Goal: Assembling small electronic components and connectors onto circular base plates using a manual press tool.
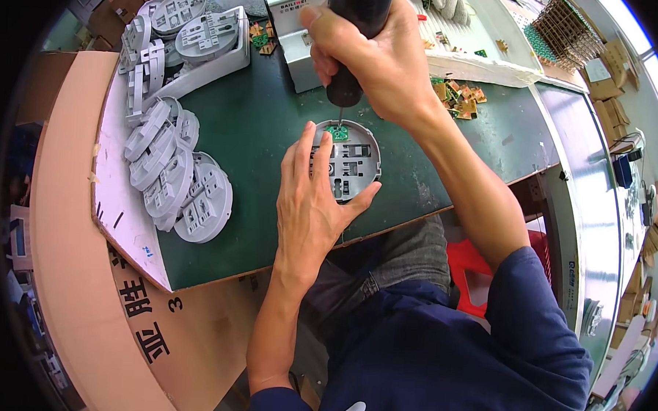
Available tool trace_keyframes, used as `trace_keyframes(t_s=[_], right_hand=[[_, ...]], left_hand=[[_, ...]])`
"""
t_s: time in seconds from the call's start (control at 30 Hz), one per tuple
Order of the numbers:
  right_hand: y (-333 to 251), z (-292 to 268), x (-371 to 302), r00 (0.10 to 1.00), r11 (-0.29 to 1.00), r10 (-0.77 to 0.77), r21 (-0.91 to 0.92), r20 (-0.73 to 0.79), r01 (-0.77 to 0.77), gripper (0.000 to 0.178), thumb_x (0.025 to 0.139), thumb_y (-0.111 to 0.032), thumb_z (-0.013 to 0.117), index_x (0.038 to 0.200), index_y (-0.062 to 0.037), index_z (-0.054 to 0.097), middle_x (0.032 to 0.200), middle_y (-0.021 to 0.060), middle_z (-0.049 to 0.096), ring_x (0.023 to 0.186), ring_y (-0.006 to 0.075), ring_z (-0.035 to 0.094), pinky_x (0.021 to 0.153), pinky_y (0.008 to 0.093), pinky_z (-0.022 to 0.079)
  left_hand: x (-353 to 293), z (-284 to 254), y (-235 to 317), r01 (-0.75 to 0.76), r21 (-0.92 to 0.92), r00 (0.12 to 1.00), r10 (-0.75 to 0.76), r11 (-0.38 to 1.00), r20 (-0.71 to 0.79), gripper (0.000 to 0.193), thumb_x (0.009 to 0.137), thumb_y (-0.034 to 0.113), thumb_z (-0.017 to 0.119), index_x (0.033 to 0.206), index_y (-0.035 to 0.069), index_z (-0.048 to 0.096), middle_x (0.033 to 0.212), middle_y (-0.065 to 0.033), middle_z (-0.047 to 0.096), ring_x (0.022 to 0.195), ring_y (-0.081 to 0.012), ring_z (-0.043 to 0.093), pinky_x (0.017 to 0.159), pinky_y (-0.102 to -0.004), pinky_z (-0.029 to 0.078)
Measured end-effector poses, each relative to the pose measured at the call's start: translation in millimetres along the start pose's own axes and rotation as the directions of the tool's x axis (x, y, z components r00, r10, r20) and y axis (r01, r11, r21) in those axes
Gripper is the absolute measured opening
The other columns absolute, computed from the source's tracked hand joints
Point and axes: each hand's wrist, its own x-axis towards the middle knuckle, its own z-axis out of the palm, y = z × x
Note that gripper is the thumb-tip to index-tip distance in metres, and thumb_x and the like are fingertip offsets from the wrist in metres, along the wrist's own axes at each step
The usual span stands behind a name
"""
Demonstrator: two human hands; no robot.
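On the green tabletop point(256, 195) lies a round grey plastic housing point(359, 179) with slots and a raised rim. My left hand point(307, 197) spreads over its left side, fingers and thumb pressing around it and holding it to the table. A small green circuit board point(337, 134) sits inside the housing at its far edge. My right hand point(379, 57) is wrapped around a black electric screwdriver point(346, 89), held upright. Its thin bit points down to the far edge of the board; the screw itself is too small to make out.
Several grey housings point(206, 200) lie piled at the left, with more in a white box point(236, 51) behind. Small circuit boards point(462, 100) are heaped to the right. A white tray point(489, 69) holds a glove point(451, 5). Cardboard point(72, 194) borders the table's left side.
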Motion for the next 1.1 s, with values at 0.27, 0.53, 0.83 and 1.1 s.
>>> trace_keyframes(t_s=[0.27,0.53,0.83,1.1], right_hand=[[6,5,-3,0.999,0.999,-0.02,0.04,-0.026,0.021,0.03,0.096,-0.014,0.071,0.117,-0.0019,0.054,0.072,0.0004,0.059,0.054,0.0072,0.054,0.048,0.0239,0.043],[8,1,-7,1.0,0.999,0.024,-0.029,0.011,-0.024,0.028,0.095,-0.018,0.073,0.11,-0.002,0.055,0.072,0.0006,0.059,0.055,0.0072,0.054,0.05,0.0243,0.044],[15,4,-5,0.998,0.996,0.012,-0.091,0.056,-0.007,0.039,0.091,-0.027,0.078,0.111,-0.0028,0.056,0.078,0.0015,0.06,0.065,0.0081,0.056,0.056,0.0259,0.045],[18,4,-1,0.993,0.993,0.032,-0.112,0.111,-0.02,0.038,0.091,-0.027,0.078,0.109,-0.0037,0.054,0.077,0.0013,0.06,0.063,0.007,0.056,0.055,0.0252,0.045]], left_hand=[[-1,1,-1,-0.019,0.004,1.0,0.019,1.0,-0.018,0.085,0.083,0.052,0.081,0.138,-0.007,0.053,0.15,-0.0233,0.046,0.132,-0.0397,0.049,0.109,-0.048,0.048],[0,0,0,-0.011,0.018,1.0,0.012,1.0,-0.006,0.084,0.083,0.052,0.08,0.137,-0.007,0.053,0.149,-0.0235,0.046,0.132,-0.0393,0.049,0.109,-0.0474,0.048],[0,1,0,-0.026,0.023,1.0,0.026,0.999,-0.008,0.084,0.083,0.051,0.081,0.138,-0.006,0.052,0.149,-0.0235,0.045,0.132,-0.0405,0.049,0.108,-0.0486,0.049],[0,1,0,-0.02,0.019,1.0,0.02,1.0,-0.008,0.084,0.083,0.05,0.081,0.138,-0.006,0.052,0.149,-0.0237,0.045,0.131,-0.0407,0.05,0.107,-0.0482,0.049]])
